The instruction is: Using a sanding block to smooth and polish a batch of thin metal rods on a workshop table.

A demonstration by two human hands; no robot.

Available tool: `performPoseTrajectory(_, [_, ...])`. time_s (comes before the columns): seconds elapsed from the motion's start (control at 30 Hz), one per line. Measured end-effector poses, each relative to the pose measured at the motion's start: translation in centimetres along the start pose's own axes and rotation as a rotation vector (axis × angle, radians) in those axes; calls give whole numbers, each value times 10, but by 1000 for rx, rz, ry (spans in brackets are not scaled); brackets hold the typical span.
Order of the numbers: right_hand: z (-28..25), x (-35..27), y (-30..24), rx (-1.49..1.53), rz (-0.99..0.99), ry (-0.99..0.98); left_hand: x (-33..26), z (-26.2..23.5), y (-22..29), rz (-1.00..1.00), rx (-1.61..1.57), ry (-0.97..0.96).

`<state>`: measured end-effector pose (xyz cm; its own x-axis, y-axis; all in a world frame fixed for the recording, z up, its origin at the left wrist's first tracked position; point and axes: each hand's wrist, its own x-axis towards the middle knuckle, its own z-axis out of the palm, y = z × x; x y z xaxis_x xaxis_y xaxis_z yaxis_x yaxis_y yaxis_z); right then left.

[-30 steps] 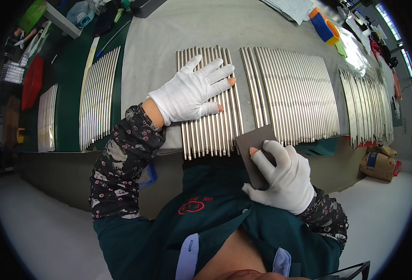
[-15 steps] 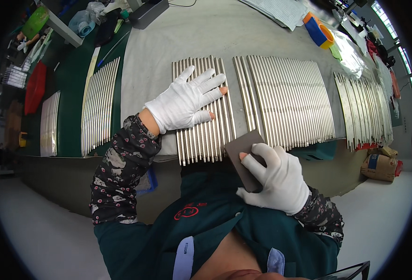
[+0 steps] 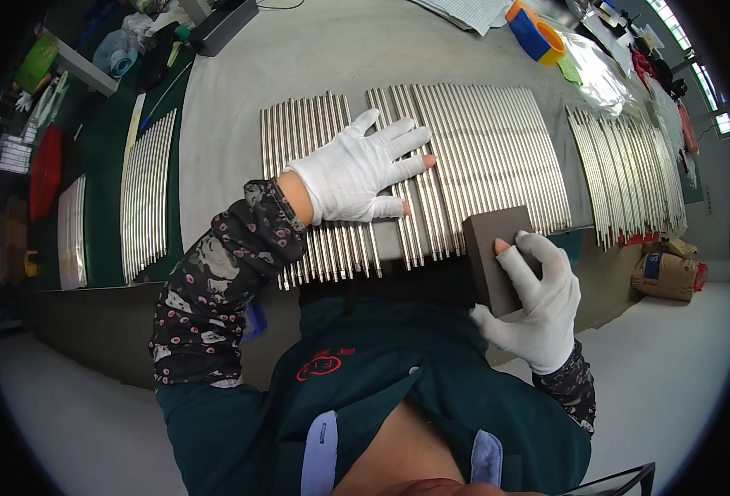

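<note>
Near table edge (image 3: 583, 220), right grip (image 3: 543, 310) clamps block (image 3: 495, 227), left grip (image 3: 356, 175) lies spread on rods (image 3: 303, 136)

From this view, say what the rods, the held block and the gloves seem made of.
Rods: likely polished metal, silvery with bright streaks. Block: matte, grey-brown, plain-faced; perhaps abrasive or dense foam, can't tell. Gloves: probably cotton fabric, white, matte, softly creased.

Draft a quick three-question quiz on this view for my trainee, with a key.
1. Which hand holds the dark block?
2. What lies under the left hand?
A. A sheet of cardboard
B. Metal rods
C. A clear plastic bag
3. True or false: every fingertip is covered.

Key:
1. The right hand.
2. B.
3. False; bare fingertips show past the white gloves.
</note>
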<state>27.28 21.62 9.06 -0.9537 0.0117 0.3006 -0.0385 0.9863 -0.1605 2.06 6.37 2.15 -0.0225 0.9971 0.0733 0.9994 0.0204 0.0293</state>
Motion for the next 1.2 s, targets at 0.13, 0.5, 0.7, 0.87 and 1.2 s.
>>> performPoseTrajectory(0.13, [3,-9,14,-2,23,34,-35,-11,-17,12,7,-37])
performPoseTrajectory(0.5, [12,-5,12,63,-16,3,-33,1,-25,-69,27,97])
performPoseTrajectory(0.7, [12,-8,11,65,-11,-9,-21,5,-19,-83,85,13])
performPoseTrajectory(0.87, [11,-8,8,65,-10,-7,-13,3,-16,-76,107,7])
performPoseTrajectory(1.2, [15,-5,-5,122,-52,-60,-25,8,-22,-48,138,60])
